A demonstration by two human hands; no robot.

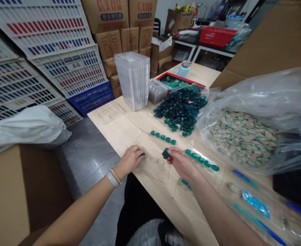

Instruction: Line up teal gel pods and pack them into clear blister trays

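Right fingers: my right fingers (172, 150) were pinched shut on a dark green, glossy faceted piece (165, 153), just above the table.
Left fingers: my left fingers (139, 150) were curled nearly closed, with a small green piece (142, 154) between their tips, low over the pale wooden table (114, 123).
Rows: a far row of five shiny green pieces (162, 137) lay beyond my hands; a middle row of similar green pieces (200, 159) ran beside my right hand, and a near row of green pieces (184, 182) was partly hidden under my right forearm.
Pile: a heap of dark teal, glossy pieces (181, 106) sat farther back.
Bag: a clear plastic bag (242, 90) of beige and green striped pieces (245, 136) stood open to the right of the pile.
Behind: a tall stack of clear plastic trays (132, 82) stood left of the heap; past it lay a red-rimmed tray (204, 85) and a light blue cup (183, 70).
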